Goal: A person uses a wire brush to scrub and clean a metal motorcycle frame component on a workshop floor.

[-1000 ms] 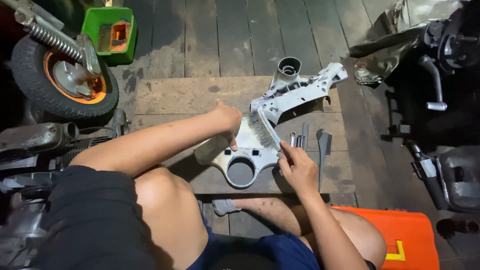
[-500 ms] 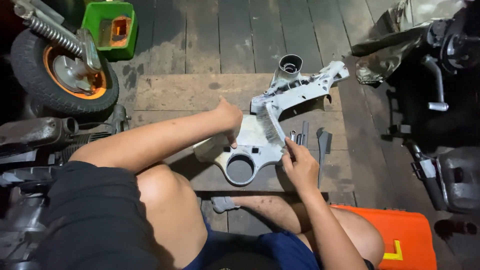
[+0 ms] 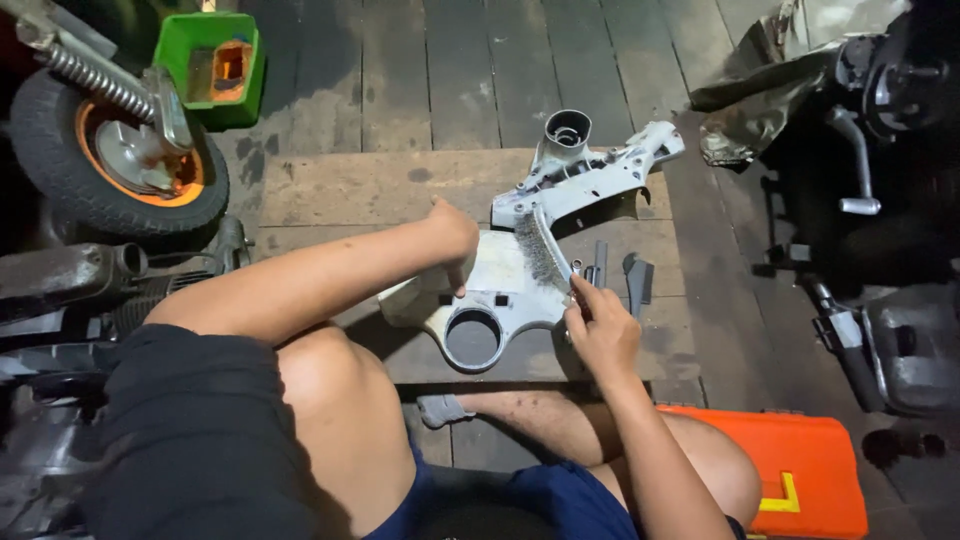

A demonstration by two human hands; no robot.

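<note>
A grey plastic motorcycle panel [image 3: 505,300] with a round hole lies on a wooden board [image 3: 350,190] in front of me. My left hand [image 3: 455,240] presses down on the panel's upper left part. My right hand [image 3: 600,330] grips the handle of a wire brush [image 3: 545,250], whose bristles rest on the panel's right side. A second grey panel [image 3: 590,175] with a round socket lies just beyond, touching the first.
A wheel with an orange rim [image 3: 120,160] and a green box [image 3: 212,65] sit at the upper left. Dark motorcycle parts [image 3: 870,200] crowd the right side. An orange tool case [image 3: 790,470] lies by my right knee. Small grey pieces [image 3: 635,275] lie beside the brush.
My right hand has drawn the wire brush slightly down and right across the panel. The left hand has stayed pressed on the panel.
</note>
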